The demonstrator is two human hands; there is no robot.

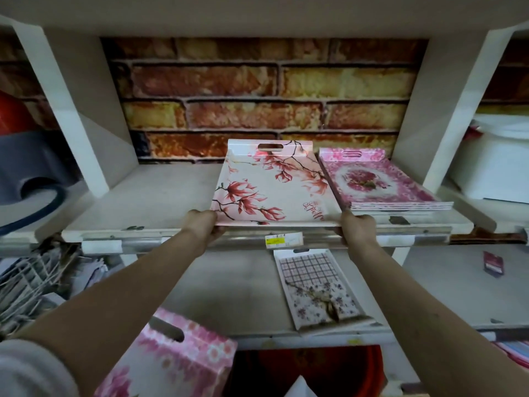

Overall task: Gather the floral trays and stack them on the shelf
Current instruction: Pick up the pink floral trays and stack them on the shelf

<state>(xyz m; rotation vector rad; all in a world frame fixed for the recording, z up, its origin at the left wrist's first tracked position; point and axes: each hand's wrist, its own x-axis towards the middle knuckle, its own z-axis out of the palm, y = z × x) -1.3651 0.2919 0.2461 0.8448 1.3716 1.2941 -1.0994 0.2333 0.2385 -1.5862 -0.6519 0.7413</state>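
Note:
A white tray with red magnolia flowers (272,184) lies on the upper shelf (148,196), its near edge at the shelf's front. My left hand (201,226) grips its near left corner and my right hand (357,229) grips its near right corner. Right beside it sits a stack of pink floral trays (380,181). On the lower shelf lies a tray with a grid and small purple flowers (317,290). A pink floral tray (171,359) leans at the bottom left, tilted.
A brick-pattern wall backs the shelf. White dividers stand at both sides of the bay. A yellow price tag (283,240) hangs on the shelf's front rail. White boxes (498,167) sit in the right bay, a grey and blue item (31,179) in the left bay. A red tub (309,371) is below.

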